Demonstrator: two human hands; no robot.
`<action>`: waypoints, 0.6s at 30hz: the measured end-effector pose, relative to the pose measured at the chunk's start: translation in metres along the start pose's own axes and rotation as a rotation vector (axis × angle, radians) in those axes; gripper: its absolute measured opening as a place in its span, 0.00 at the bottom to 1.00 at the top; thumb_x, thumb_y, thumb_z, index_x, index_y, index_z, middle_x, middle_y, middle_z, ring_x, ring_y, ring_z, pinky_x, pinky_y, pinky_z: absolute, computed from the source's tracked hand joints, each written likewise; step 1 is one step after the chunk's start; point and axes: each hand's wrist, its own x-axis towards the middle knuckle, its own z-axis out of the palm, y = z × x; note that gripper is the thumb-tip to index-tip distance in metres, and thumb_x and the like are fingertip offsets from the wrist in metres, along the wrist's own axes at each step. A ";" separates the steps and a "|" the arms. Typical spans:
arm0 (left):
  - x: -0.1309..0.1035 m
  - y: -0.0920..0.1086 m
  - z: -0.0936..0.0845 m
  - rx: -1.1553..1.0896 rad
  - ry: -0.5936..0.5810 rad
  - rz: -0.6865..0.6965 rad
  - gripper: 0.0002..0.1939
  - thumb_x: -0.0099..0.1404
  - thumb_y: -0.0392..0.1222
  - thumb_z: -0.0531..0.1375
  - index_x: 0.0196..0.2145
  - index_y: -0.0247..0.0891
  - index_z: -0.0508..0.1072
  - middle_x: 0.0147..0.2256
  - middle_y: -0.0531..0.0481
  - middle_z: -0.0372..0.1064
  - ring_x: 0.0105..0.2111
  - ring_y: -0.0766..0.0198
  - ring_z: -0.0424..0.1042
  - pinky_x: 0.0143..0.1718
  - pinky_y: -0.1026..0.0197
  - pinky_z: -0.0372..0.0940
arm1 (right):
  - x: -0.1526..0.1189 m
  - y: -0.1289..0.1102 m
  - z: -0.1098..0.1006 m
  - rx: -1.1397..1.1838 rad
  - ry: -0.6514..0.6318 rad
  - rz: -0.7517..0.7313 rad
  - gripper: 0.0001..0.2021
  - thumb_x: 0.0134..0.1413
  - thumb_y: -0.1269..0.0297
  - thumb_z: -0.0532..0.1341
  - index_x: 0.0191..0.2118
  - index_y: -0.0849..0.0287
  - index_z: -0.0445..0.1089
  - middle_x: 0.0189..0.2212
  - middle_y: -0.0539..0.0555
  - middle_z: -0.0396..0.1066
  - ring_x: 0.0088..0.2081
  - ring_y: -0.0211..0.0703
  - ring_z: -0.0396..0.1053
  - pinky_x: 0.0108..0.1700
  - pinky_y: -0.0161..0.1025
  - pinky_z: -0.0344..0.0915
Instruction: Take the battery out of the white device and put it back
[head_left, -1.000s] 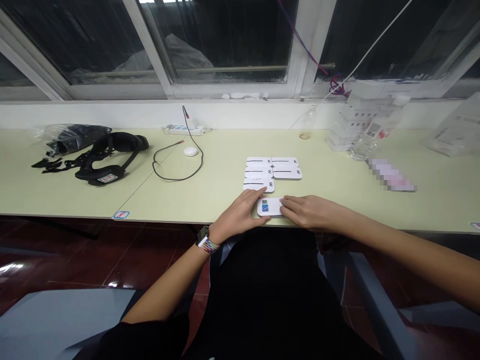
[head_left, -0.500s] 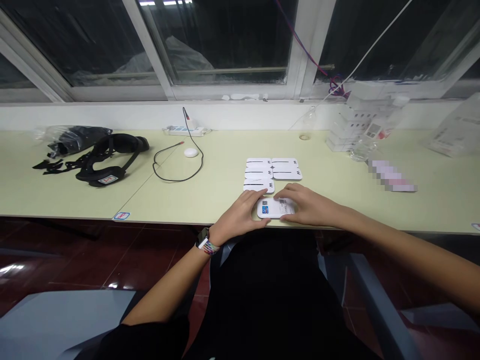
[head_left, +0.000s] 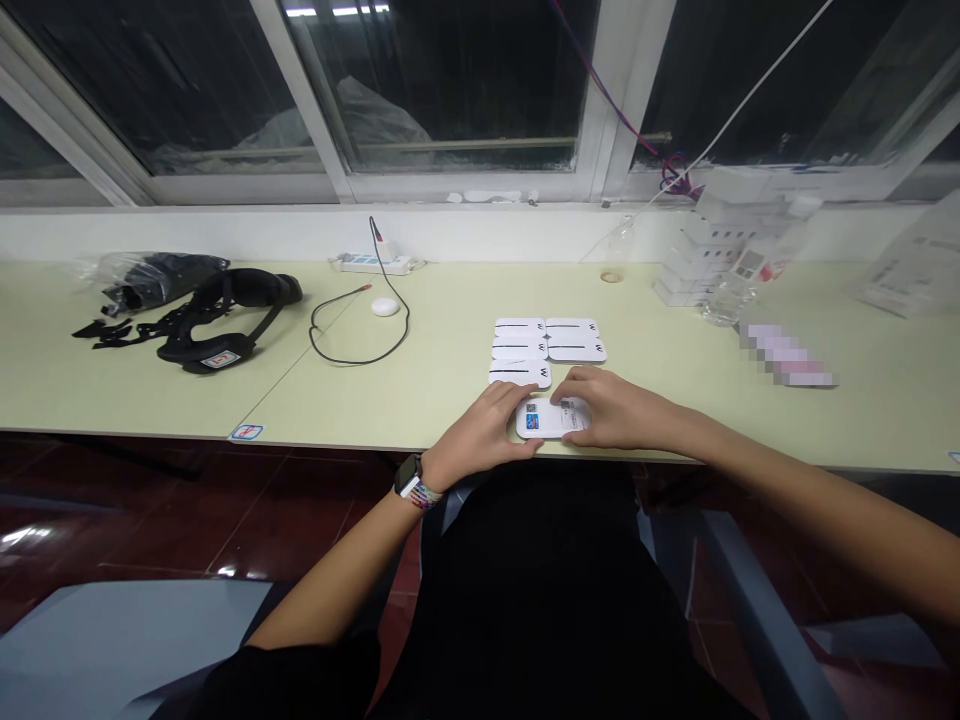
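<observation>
A white rounded box (head_left: 553,420) with small blue and dark printed labels lies at the table's front edge. My right hand (head_left: 611,410) grips its right end between thumb and fingers. Around the box's left end are the thumb and fingers of my left hand (head_left: 487,430), which wears a watch and a woven band on the wrist. Just beyond the box, several white cases (head_left: 519,347) marked with a black line and a "W" lie in two columns, the left one longer. The nearest case (head_left: 517,372) is close to my left fingertips.
A black headset (head_left: 225,320) and a dark plastic bag (head_left: 161,278) are at the left. A black cable (head_left: 349,361) curls near a white round object (head_left: 385,307) and a power strip (head_left: 373,264). White boxes (head_left: 690,260), a clear bottle (head_left: 731,297) and a blurred packet (head_left: 787,355) stand or lie right.
The whole view has shifted very slightly. Both hands keep nearly the same hold on the white box.
</observation>
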 end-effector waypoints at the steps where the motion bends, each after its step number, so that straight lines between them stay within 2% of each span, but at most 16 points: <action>1: 0.000 0.000 0.000 0.003 0.000 0.000 0.37 0.68 0.46 0.73 0.70 0.47 0.65 0.62 0.41 0.72 0.64 0.43 0.71 0.67 0.38 0.69 | 0.001 -0.001 -0.001 -0.003 -0.009 -0.002 0.19 0.54 0.64 0.74 0.51 0.54 0.79 0.48 0.59 0.75 0.47 0.58 0.77 0.44 0.50 0.77; 6: 0.001 0.003 -0.001 0.009 -0.005 -0.015 0.38 0.68 0.47 0.72 0.71 0.46 0.65 0.64 0.40 0.72 0.65 0.41 0.71 0.67 0.36 0.68 | 0.006 -0.007 -0.017 -0.049 0.020 -0.059 0.18 0.52 0.67 0.74 0.50 0.56 0.80 0.48 0.60 0.77 0.47 0.57 0.77 0.44 0.48 0.75; 10: 0.000 0.004 0.000 -0.029 0.019 -0.046 0.44 0.67 0.46 0.73 0.75 0.48 0.60 0.67 0.39 0.70 0.67 0.39 0.70 0.68 0.34 0.67 | 0.008 -0.010 -0.030 -0.132 -0.091 -0.092 0.12 0.52 0.68 0.72 0.44 0.56 0.80 0.42 0.58 0.79 0.39 0.52 0.77 0.36 0.42 0.69; 12: -0.001 0.003 0.002 -0.066 0.023 -0.055 0.48 0.67 0.46 0.73 0.77 0.49 0.55 0.65 0.39 0.71 0.66 0.40 0.70 0.67 0.35 0.67 | 0.008 -0.005 -0.031 -0.172 -0.129 -0.129 0.08 0.56 0.68 0.70 0.42 0.56 0.80 0.38 0.56 0.79 0.34 0.48 0.74 0.33 0.41 0.66; 14: -0.001 0.000 0.003 -0.099 0.023 -0.070 0.53 0.67 0.46 0.73 0.80 0.50 0.49 0.63 0.39 0.72 0.63 0.41 0.72 0.66 0.36 0.68 | 0.008 0.006 -0.031 -0.224 -0.056 -0.212 0.05 0.63 0.67 0.65 0.39 0.55 0.80 0.34 0.56 0.78 0.33 0.48 0.73 0.35 0.43 0.66; 15: -0.002 -0.001 0.004 -0.112 0.025 -0.081 0.56 0.67 0.46 0.73 0.81 0.50 0.45 0.61 0.38 0.72 0.62 0.42 0.73 0.65 0.37 0.69 | 0.009 0.012 -0.032 -0.248 0.017 -0.264 0.07 0.65 0.67 0.63 0.37 0.55 0.80 0.34 0.57 0.78 0.36 0.50 0.74 0.38 0.45 0.68; 17: -0.002 -0.003 0.005 -0.137 0.030 -0.103 0.60 0.67 0.46 0.73 0.82 0.50 0.38 0.60 0.39 0.73 0.60 0.43 0.74 0.65 0.39 0.69 | 0.013 0.027 -0.035 -0.261 0.216 -0.318 0.12 0.69 0.64 0.60 0.35 0.56 0.80 0.38 0.61 0.79 0.42 0.56 0.75 0.45 0.50 0.70; 18: -0.002 -0.003 0.005 -0.147 0.033 -0.111 0.62 0.68 0.46 0.73 0.82 0.50 0.35 0.59 0.39 0.73 0.60 0.43 0.74 0.65 0.39 0.69 | 0.017 0.034 -0.038 -0.235 0.315 -0.294 0.13 0.69 0.62 0.60 0.35 0.56 0.81 0.41 0.63 0.79 0.44 0.58 0.75 0.46 0.52 0.70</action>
